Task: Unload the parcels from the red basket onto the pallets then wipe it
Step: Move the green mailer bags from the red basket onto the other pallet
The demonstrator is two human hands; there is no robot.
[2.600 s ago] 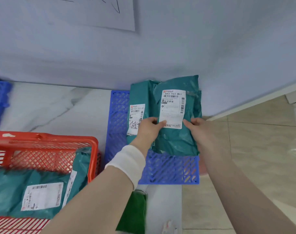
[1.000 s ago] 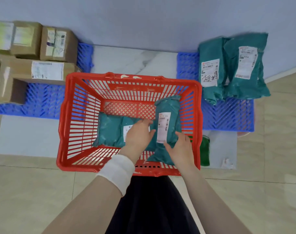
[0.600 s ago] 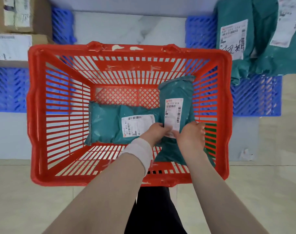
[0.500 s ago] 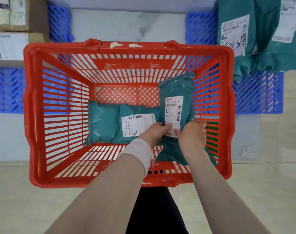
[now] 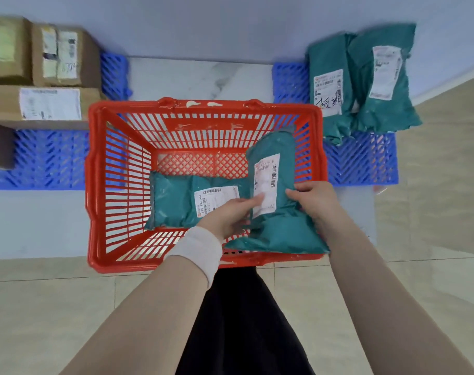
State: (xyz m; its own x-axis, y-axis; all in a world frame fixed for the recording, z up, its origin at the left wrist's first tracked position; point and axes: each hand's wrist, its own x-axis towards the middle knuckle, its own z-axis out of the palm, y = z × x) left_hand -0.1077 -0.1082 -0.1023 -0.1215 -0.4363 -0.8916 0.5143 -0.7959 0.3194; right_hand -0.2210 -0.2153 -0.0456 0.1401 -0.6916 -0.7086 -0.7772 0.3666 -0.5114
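Note:
The red basket [image 5: 116,185] stands on the floor in front of me. Both hands hold a teal parcel [image 5: 276,226] with a white label, raised over the basket's right side. My left hand [image 5: 230,212] grips its left edge by the label. My right hand [image 5: 314,201] grips its right edge. A second teal parcel [image 5: 176,201] lies flat on the basket's floor. Two teal parcels [image 5: 365,85] lean against the wall on the right blue pallet [image 5: 365,161].
A left blue pallet [image 5: 46,161] carries several cardboard boxes [image 5: 57,60]. A pale wall runs along the back. A white marble slab [image 5: 198,79] lies between the pallets. Tan floor tiles spread in front and to the right.
After setting a parcel on the right pallet, both hands went into the basket and took hold of the upright teal parcel. It now sits higher, over the basket's near right rim.

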